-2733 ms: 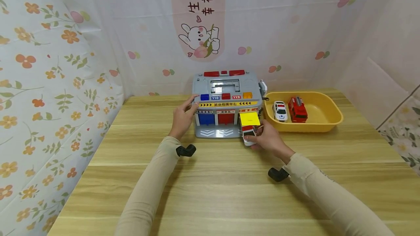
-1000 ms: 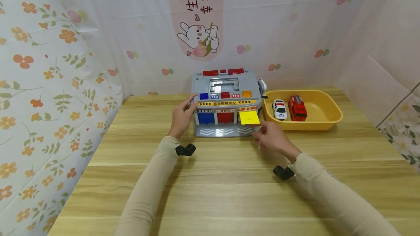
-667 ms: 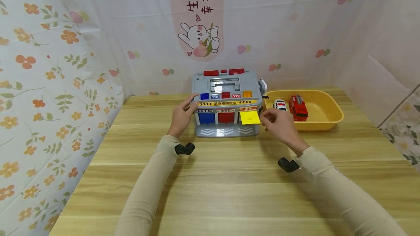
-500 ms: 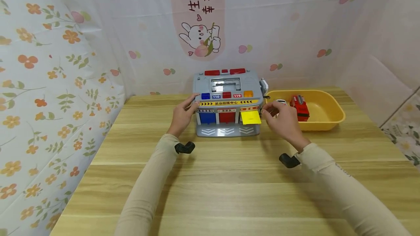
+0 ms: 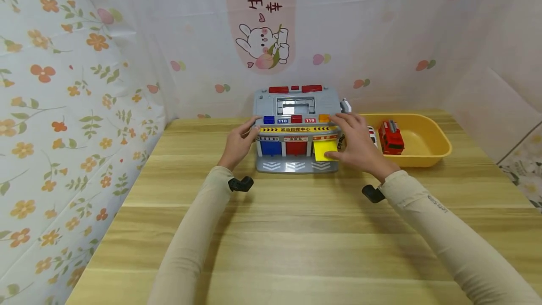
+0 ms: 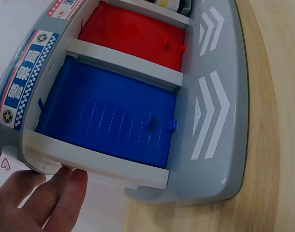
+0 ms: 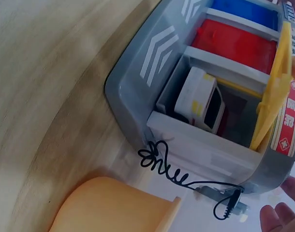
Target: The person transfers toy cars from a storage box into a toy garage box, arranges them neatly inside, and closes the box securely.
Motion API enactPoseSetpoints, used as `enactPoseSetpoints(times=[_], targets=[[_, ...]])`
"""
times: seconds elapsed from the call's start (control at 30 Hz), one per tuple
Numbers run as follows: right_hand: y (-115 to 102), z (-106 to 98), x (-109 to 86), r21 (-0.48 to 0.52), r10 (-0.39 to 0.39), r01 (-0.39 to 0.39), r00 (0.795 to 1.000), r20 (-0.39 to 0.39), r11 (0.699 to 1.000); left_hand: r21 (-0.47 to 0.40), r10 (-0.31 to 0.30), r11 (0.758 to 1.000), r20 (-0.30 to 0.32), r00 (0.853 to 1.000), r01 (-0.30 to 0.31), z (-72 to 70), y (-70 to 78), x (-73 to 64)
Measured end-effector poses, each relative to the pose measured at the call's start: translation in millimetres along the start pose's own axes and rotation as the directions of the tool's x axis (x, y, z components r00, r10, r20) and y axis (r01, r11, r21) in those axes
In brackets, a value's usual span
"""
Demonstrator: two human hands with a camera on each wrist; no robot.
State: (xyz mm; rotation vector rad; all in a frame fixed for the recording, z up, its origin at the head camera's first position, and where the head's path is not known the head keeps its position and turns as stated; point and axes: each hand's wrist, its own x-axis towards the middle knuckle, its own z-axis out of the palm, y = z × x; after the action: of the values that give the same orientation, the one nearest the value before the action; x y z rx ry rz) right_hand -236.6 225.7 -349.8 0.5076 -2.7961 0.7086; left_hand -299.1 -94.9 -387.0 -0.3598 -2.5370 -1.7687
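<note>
A grey toy rescue station [image 5: 292,129] stands at the back of the table, with blue [image 5: 271,148] and red [image 5: 296,148] garage doors down. Its yellow door [image 5: 323,150] is raised and sticks out in front. Behind that door, the right wrist view shows a white toy vehicle [image 7: 200,100] inside the bay. My left hand [image 5: 237,145] rests against the station's left side, fingertips at its edge. My right hand [image 5: 359,146] reaches over the right front corner, fingers near the orange light [image 5: 324,118] and thumb at the yellow door's lower edge.
Right of the station sits a yellow bin [image 5: 423,160] holding a red fire truck [image 5: 391,137] and a white toy car [image 5: 372,134], partly hidden by my right hand. A black coiled cord [image 7: 162,164] hangs at the station's right side. A printed cloth [image 5: 190,41] hangs behind.
My right hand has let go of the white vehicle, which is now inside the bay, then moved right and up to the station's corner and yellow door. My left hand stays put.
</note>
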Motion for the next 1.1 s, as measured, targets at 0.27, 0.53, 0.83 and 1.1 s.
enactPoseSetpoints(times=[0.27,0.53,0.83,1.1], targets=[[0.5,3.5,9.0,-0.050,-0.017,0.017,1.000,0.005,0.999,0.004,-0.008,1.000,0.012,1.000,0.008,-1.7,-0.5,2.4],[4.7,14.7,18.0,-0.084,-0.004,0.006,1.000,0.014,0.996,0.007,-0.003,1.000,0.011,1.000,0.003,-1.2,-0.7,2.6],[16.1,30.5,18.7,-0.146,-0.088,0.076,0.993,-0.081,0.986,0.013,-0.004,1.000,-0.002,1.000,0.004,-0.6,-1.3,-0.7],[29.8,40.6,17.0,-0.164,-0.156,0.130,0.975,-0.156,0.978,-0.009,0.028,1.000,0.012,1.000,-0.028,0.4,-2.5,0.4]])
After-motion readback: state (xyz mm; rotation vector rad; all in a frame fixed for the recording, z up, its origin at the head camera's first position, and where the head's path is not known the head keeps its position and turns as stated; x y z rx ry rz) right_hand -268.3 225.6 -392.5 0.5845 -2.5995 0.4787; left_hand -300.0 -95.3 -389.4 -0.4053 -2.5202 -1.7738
